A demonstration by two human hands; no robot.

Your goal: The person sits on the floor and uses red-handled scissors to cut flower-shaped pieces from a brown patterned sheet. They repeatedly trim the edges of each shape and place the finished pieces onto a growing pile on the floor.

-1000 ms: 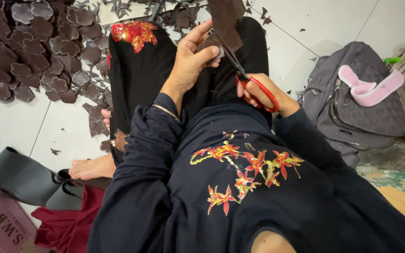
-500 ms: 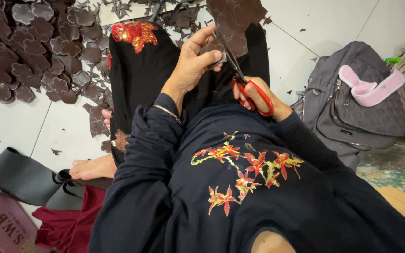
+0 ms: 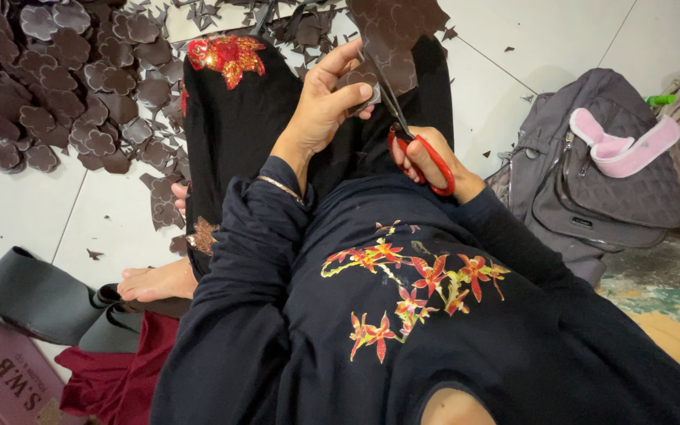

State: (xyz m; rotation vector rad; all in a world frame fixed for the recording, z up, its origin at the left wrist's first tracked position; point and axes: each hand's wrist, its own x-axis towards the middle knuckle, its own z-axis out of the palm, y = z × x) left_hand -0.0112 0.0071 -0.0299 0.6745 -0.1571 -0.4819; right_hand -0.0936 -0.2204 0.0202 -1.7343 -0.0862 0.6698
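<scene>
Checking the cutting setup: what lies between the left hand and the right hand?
In the head view, the scissors' blades and the dark brown sheet span between left hand and right hand.

My left hand [image 3: 326, 102] pinches a dark brown sheet [image 3: 393, 31] over my lap. My right hand [image 3: 426, 161] grips red-handled scissors [image 3: 412, 145], blades into the sheet. Cut brown pieces [image 3: 57, 86] lie heaped on the white floor [image 3: 25, 212]. A grey backpack [image 3: 592, 181] sits to my right.
</scene>
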